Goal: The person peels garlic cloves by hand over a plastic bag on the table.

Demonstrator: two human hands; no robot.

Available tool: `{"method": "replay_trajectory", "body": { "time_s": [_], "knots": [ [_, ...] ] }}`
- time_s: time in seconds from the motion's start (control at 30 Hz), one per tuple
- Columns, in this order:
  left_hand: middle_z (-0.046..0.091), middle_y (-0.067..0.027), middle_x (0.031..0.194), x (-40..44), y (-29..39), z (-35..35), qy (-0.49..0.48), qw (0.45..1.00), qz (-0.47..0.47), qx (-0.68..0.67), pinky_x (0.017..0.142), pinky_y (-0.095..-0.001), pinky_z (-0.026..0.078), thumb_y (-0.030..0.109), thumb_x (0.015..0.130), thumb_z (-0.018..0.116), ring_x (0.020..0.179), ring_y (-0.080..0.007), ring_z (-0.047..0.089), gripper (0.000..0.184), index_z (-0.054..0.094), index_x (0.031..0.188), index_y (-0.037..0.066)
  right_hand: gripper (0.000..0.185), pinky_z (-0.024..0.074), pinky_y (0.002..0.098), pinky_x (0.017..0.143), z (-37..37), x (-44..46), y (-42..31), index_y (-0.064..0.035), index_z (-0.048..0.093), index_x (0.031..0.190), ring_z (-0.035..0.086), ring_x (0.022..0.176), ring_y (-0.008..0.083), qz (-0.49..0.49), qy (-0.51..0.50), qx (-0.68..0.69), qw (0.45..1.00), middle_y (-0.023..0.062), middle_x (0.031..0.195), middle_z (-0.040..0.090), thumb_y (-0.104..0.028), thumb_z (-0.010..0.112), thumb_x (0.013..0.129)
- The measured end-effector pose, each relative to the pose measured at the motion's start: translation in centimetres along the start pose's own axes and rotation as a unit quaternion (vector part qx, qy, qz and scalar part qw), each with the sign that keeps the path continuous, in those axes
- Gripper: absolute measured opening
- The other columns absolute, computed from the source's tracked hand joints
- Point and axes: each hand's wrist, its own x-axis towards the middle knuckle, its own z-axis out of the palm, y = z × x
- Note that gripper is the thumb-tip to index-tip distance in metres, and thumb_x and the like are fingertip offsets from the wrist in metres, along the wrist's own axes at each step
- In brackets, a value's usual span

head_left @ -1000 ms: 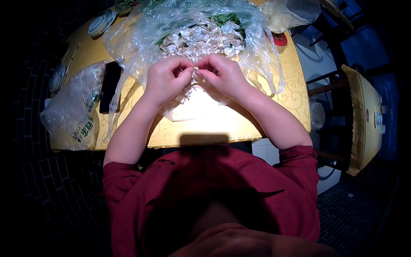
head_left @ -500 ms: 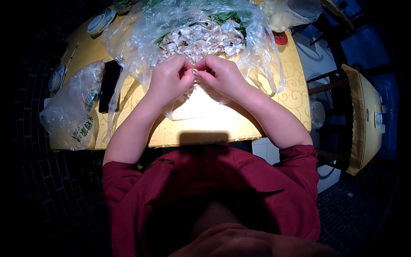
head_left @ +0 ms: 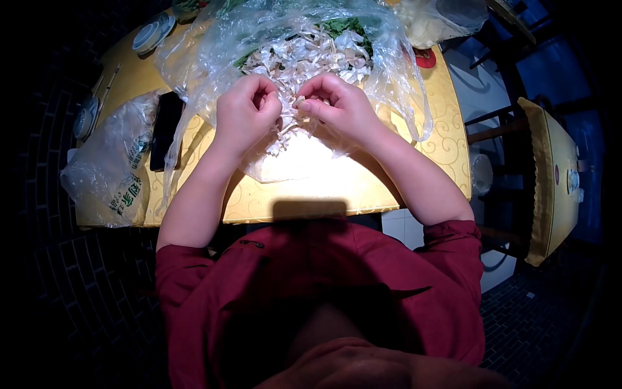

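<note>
My right hand [head_left: 340,107] pinches a small pale garlic clove [head_left: 299,102] between thumb and forefinger. A short gap away, my left hand [head_left: 249,110] is closed, thumb against the curled forefinger; what it holds, if anything, is too small to make out. Just beyond both hands lies a heap of white and pinkish papery garlic skins [head_left: 311,58] on an open clear plastic bag [head_left: 207,65]. Loose skins [head_left: 280,139] are also strewn below the fingers, on the near part of the bag. Green leaves [head_left: 340,27] show behind the heap.
A yellow patterned cloth covers the table [head_left: 259,201]. To the left are a black phone [head_left: 166,129], a plastic bag with green print [head_left: 113,162], and stacked dishes [head_left: 150,37]. Another filled bag [head_left: 437,23] stands at the back right. A yellow-covered chair [head_left: 551,181] is on the right.
My hands have come apart from where their fingertips met. The left moved slightly left and up; the right now has the clove in its fingertips.
</note>
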Motion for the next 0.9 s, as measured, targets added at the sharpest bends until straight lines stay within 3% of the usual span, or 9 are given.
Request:
{"method": "replay_trajectory", "body": {
  "time_s": [0.1, 0.17, 0.3, 0.37, 0.47, 0.77, 0.87, 0.9],
  "knots": [
    [0.056, -0.0057, 0.067, 0.2, -0.5, -0.1, 0.009, 0.999, 0.040, 0.022, 0.054, -0.0237, 0.043, 0.004, 0.072, 0.055, 0.056, -0.0117, 0.054, 0.009, 0.060, 0.080, 0.002, 0.017, 0.0405, 0.0168, 0.054, 0.1, 0.3, -0.1, -0.0034, 0.055, 0.095, 0.050, 0.064, 0.0026, 0.015, 0.009, 0.191, 0.981, -0.0021, 0.075, 0.056, -0.010, 0.062, 0.081],
    [0.058, -0.0026, 0.070, 0.4, -1.5, 0.0, -0.004, 0.994, 0.098, 0.040, 0.054, -0.0199, 0.043, 0.003, 0.077, 0.051, 0.057, -0.0067, 0.054, 0.014, 0.061, 0.087, 0.002, 0.016, 0.0361, 0.0147, 0.050, -0.7, 0.4, 0.0, -0.0036, 0.053, 0.093, 0.047, 0.061, 0.0010, 0.061, -0.020, 0.221, 0.973, -0.0015, 0.075, 0.056, -0.008, 0.061, 0.080],
    [0.057, -0.0018, 0.071, 0.2, -1.0, 0.3, -0.060, 0.997, 0.019, -0.033, 0.053, -0.0193, 0.042, 0.005, 0.083, 0.050, 0.059, -0.0053, 0.053, 0.015, 0.061, 0.093, 0.002, 0.014, 0.0288, 0.0129, 0.044, -1.1, 0.3, -0.4, -0.0045, 0.052, 0.091, 0.043, 0.055, -0.0008, 0.103, -0.057, 0.302, 0.946, -0.0009, 0.074, 0.056, -0.007, 0.060, 0.081],
    [0.057, -0.0011, 0.071, 0.2, -0.3, 0.1, -0.086, 0.994, -0.001, -0.060, 0.053, -0.0192, 0.042, 0.008, 0.086, 0.050, 0.060, -0.0046, 0.053, 0.013, 0.060, 0.092, 0.002, 0.014, 0.0297, 0.0127, 0.044, -0.9, 0.3, -0.4, -0.0044, 0.052, 0.092, 0.043, 0.055, -0.0006, 0.109, -0.054, 0.303, 0.945, -0.0008, 0.074, 0.056, -0.007, 0.060, 0.081],
    [0.058, -0.0064, 0.066, 0.1, 0.1, -0.2, -0.161, 0.976, -0.057, -0.133, 0.056, -0.0258, 0.044, 0.017, 0.083, 0.057, 0.061, -0.0119, 0.055, 0.015, 0.060, 0.087, 0.003, 0.014, 0.0305, 0.0127, 0.045, -0.4, 0.3, -0.4, -0.0043, 0.052, 0.092, 0.043, 0.056, -0.0007, 0.093, -0.048, 0.288, 0.952, -0.0010, 0.075, 0.057, -0.008, 0.060, 0.081],
    [0.055, -0.0027, 0.066, 0.1, -0.6, 0.2, -0.169, 0.981, 0.037, -0.087, 0.050, -0.0229, 0.040, 0.019, 0.085, 0.056, 0.054, -0.0089, 0.050, 0.017, 0.057, 0.082, 0.002, 0.018, 0.0435, 0.0193, 0.065, -0.3, 0.3, 0.0, -0.0022, 0.055, 0.090, 0.053, 0.073, 0.0060, 0.031, -0.036, 0.175, 0.983, 0.0012, 0.081, 0.058, -0.014, 0.064, 0.081],
    [0.053, -0.0007, 0.065, 0.1, -0.1, -0.3, -0.287, 0.903, -0.154, -0.281, 0.045, -0.0206, 0.037, 0.018, 0.087, 0.054, 0.051, -0.0063, 0.047, 0.016, 0.056, 0.083, 0.003, 0.018, 0.0446, 0.0211, 0.067, -0.4, 0.2, -0.1, -0.0021, 0.055, 0.088, 0.054, 0.075, 0.0074, 0.024, -0.043, 0.172, 0.984, 0.0017, 0.080, 0.058, -0.015, 0.065, 0.080],
    [0.052, 0.0000, 0.065, 0.1, -0.1, -0.4, -0.303, 0.894, -0.152, -0.294, 0.044, -0.0201, 0.036, 0.018, 0.087, 0.054, 0.050, -0.0055, 0.046, 0.015, 0.055, 0.083, 0.003, 0.018, 0.0446, 0.0213, 0.068, -0.4, 0.2, -0.2, -0.0022, 0.055, 0.088, 0.054, 0.075, 0.0076, 0.021, -0.048, 0.171, 0.984, 0.0019, 0.081, 0.058, -0.015, 0.065, 0.080]
  ]
}}
